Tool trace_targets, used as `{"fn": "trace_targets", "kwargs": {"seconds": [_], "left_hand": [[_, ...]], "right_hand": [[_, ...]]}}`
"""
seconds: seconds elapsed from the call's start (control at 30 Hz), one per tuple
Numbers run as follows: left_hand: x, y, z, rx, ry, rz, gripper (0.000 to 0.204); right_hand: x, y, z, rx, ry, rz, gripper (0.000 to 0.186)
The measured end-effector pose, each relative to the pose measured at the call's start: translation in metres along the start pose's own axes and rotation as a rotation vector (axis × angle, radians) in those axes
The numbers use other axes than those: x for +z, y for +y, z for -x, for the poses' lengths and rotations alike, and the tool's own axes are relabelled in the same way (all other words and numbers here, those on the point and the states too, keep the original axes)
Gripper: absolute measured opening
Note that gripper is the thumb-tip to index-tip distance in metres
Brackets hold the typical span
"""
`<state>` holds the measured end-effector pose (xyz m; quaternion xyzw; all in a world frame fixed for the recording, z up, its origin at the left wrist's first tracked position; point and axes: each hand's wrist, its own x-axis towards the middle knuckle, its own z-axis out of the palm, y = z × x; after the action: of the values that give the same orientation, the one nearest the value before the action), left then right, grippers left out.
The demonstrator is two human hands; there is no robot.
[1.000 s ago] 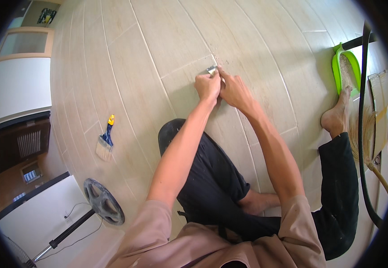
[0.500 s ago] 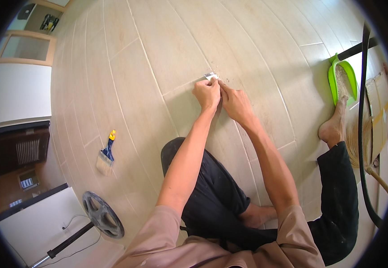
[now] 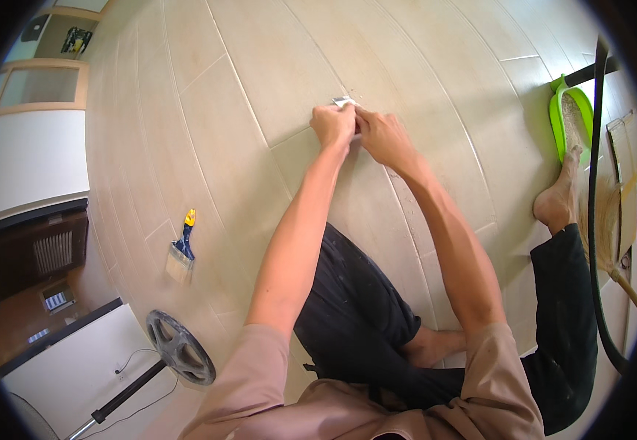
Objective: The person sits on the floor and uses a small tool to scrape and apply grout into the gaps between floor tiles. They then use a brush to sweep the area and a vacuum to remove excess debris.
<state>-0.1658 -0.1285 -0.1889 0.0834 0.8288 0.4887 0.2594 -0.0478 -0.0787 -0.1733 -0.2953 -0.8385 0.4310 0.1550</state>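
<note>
Out in front of me, both hands are together low over the tiled floor [image 3: 289,88]. They grip a small tool with a flat, silvery-white blade, seemingly a scraper [image 3: 343,101]. My left hand [image 3: 332,126] is closed on it, thumb and fingers near the blade. My right hand [image 3: 386,138] is closed behind it, its fingertips meeting the left hand. A bit of red shows between my palms, perhaps the handle; the hands hide most of the tool. The blade is at a joint between tiles, with small crumbs of debris just beyond it.
On the floor to the left lies a paintbrush [image 3: 185,248] with a blue and yellow handle. Beyond it are a round grey stand base [image 3: 180,347] and cabinets. A green dustpan [image 3: 558,125] holding debris and a broom [image 3: 605,242] are on the right, near my foot.
The view has shifted slightly, and my hands now appear a little farther forward. Both remain closed on the scraper. The red part between them has come into sight.
</note>
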Motion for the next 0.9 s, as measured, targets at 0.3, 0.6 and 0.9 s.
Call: {"fn": "trace_targets", "kwargs": {"seconds": [0.3,0.6,0.9], "left_hand": [[-0.001,0.029,-0.030,0.007,0.065,-0.005,0.024],[-0.003,0.005,0.010,-0.021,-0.057,0.063,0.022],[0.003,0.035,-0.016,-0.022,0.000,0.107,0.021]], "right_hand": [[0.005,-0.004,-0.043,0.031,-0.020,0.098,0.030],[-0.007,-0.002,0.005,-0.013,0.044,-0.002,0.024],[-0.004,0.004,-0.030,0.051,-0.055,0.068,0.020]]}}
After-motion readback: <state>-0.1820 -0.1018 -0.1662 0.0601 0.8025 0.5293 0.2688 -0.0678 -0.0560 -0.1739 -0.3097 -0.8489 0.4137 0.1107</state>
